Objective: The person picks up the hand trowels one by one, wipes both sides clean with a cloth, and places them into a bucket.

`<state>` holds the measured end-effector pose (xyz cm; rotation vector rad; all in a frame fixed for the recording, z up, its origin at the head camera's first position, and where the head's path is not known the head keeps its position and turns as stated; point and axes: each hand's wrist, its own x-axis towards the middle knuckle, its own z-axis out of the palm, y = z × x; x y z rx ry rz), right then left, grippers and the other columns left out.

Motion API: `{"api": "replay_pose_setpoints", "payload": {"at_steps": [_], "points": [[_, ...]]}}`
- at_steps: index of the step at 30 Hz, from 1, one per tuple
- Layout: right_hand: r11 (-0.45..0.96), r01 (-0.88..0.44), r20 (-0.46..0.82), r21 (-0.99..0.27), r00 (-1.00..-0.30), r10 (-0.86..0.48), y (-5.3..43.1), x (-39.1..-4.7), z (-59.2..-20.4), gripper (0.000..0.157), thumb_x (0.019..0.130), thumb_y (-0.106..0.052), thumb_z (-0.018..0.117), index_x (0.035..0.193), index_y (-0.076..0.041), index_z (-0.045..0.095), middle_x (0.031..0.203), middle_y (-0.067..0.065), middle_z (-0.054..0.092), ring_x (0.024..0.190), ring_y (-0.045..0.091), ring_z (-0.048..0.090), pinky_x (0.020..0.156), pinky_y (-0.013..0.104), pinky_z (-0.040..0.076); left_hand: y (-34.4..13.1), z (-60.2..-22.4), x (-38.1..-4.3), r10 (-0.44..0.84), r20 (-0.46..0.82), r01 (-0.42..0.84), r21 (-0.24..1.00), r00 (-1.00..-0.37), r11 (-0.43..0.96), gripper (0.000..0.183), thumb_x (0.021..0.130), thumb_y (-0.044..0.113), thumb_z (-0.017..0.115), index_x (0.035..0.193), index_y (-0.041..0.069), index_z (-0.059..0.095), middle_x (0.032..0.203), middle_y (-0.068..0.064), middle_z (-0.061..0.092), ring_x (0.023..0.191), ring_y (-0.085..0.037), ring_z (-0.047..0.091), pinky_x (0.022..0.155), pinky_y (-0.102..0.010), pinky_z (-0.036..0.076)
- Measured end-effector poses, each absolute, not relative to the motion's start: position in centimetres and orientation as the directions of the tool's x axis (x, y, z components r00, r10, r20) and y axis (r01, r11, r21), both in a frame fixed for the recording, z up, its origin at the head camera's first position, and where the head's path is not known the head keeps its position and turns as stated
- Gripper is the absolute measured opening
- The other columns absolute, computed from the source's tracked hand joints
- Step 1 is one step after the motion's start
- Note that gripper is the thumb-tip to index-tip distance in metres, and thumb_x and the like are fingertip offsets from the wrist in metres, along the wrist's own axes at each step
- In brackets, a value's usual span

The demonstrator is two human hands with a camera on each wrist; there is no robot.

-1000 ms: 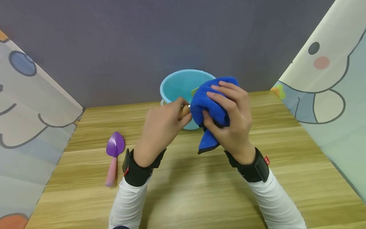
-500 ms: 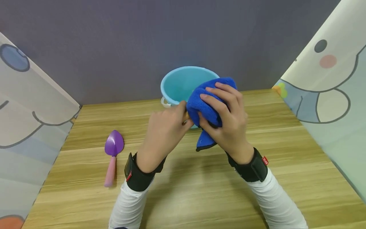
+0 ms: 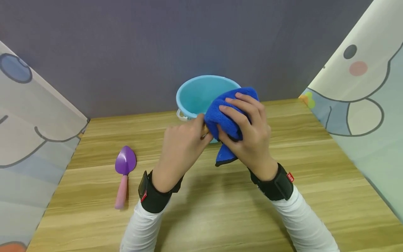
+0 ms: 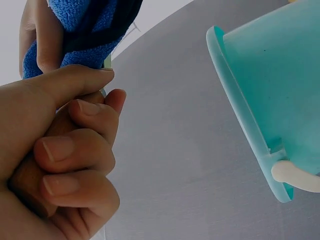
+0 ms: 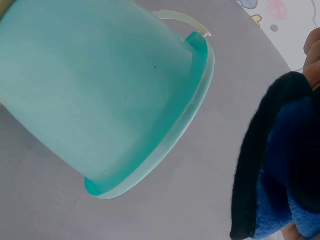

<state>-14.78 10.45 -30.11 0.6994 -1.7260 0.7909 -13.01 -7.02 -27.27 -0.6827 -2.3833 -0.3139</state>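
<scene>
My left hand [image 3: 182, 147] grips a wooden handle [image 4: 31, 182], its fingers curled round it in the left wrist view. The handle's far end goes into a folded blue towel [image 3: 221, 115] with black edging. A thin green sliver [image 4: 107, 61] shows beside the towel; the rest of the tool's head is hidden, so I cannot tell its kind. My right hand [image 3: 250, 131] clasps the towel from the right, fingers over the top and thumb in front. One towel corner hangs down below. Both hands are in front of a light blue bucket [image 3: 201, 91].
A purple trowel with a pink handle [image 3: 122, 192] lies on the wooden table [image 3: 201, 217] at the left. The bucket stands at the back against a grey wall [image 3: 141, 52], its white bail [image 3: 181, 116] hanging at its left side. Cartoon-printed panels [image 3: 352, 94] flank the table.
The left hand and the towel have come closer together, covering more of the wooden handle. The yellow-green edge beside the towel is now hidden in the head view. The towel has shifted slightly left.
</scene>
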Motion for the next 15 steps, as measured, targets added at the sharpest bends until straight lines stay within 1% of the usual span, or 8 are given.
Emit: {"api": "replay_pose_setpoints", "payload": {"at_steps": [4,7,11,15], "points": [[0.607,-0.775,0.961,-0.177,-0.269,-0.063,10.47,-14.86,-30.11,0.029,0.095,-0.027,0.071,0.118,-0.01,0.067,0.123,0.015,0.067,0.128,0.034,0.057,0.113,0.05,0.045,-7.0,-27.31,-13.01,0.382,0.639,0.542,0.065,-0.667,0.838,0.027,0.092,0.02,0.072,0.076,0.012,0.052,0.058,0.006,0.037,0.044,-0.013,0.036,0.042,-0.027,0.021],[0.601,-0.776,0.962,-0.188,-0.27,-0.048,10.42,-14.96,-30.07,0.03,0.094,-0.026,0.072,0.118,-0.01,0.067,0.123,0.015,0.067,0.128,0.034,0.057,0.113,0.05,0.044,-7.02,-27.32,-12.99,0.366,0.648,0.538,0.081,-0.667,0.839,0.025,0.093,0.022,0.071,0.079,0.01,0.054,0.056,0.005,0.039,0.043,-0.014,0.036,0.042,-0.027,0.021],[0.587,-0.781,0.961,-0.213,-0.277,-0.02,10.35,-15.13,-29.99,0.031,0.092,-0.023,0.074,0.118,-0.009,0.066,0.124,0.016,0.066,0.129,0.034,0.056,0.114,0.051,0.042,-6.95,-27.29,-12.87,0.344,0.657,0.539,0.112,-0.671,0.835,0.022,0.096,0.027,0.07,0.087,0.008,0.061,0.054,0.003,0.047,0.042,-0.014,0.041,0.041,-0.028,0.025],[0.571,-0.789,0.962,-0.227,-0.275,0.003,10.29,-15.43,-29.81,0.032,0.09,-0.02,0.076,0.118,-0.007,0.066,0.123,0.017,0.066,0.128,0.035,0.056,0.115,0.052,0.041,-6.7,-27.29,-12.83,0.326,0.654,0.532,0.14,-0.683,0.835,0.022,0.098,0.029,0.068,0.097,0.007,0.066,0.058,0.001,0.055,0.043,-0.014,0.046,0.04,-0.029,0.029]]}}
